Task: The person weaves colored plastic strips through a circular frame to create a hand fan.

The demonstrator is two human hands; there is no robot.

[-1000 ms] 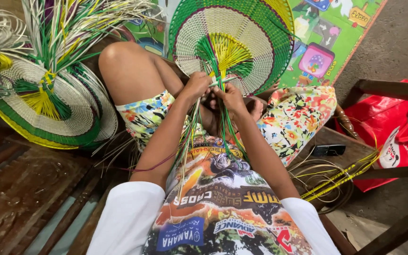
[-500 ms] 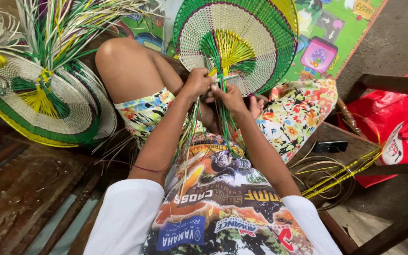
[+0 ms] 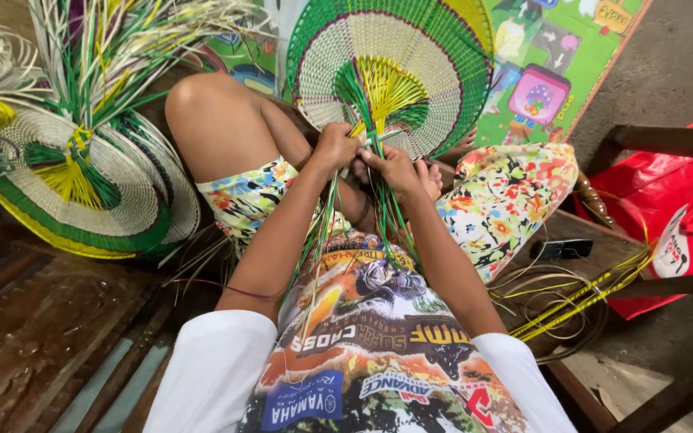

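Note:
A round woven fan [image 3: 435, 48] in cream, green and yellow stands upright between my knees. Its loose green strips [image 3: 387, 220] hang down from the base toward my lap. My left hand [image 3: 334, 145] grips the strips at the fan's base on the left side. My right hand [image 3: 393, 167] pinches the same bundle just beside it, fingers closed around the strands. Both hands touch each other at the fan's neck.
A stack of finished woven fans [image 3: 82, 192] with loose strip ends lies on the wooden bench at left. Yellow and green strips [image 3: 579, 297] coil at right near a dark phone [image 3: 561, 249]. A red bag [image 3: 675, 216] and a colourful play mat [image 3: 555, 72] sit beyond.
The view has shifted slightly down and left. My hands stay at the fan's base, with only small finger movements on the strips.

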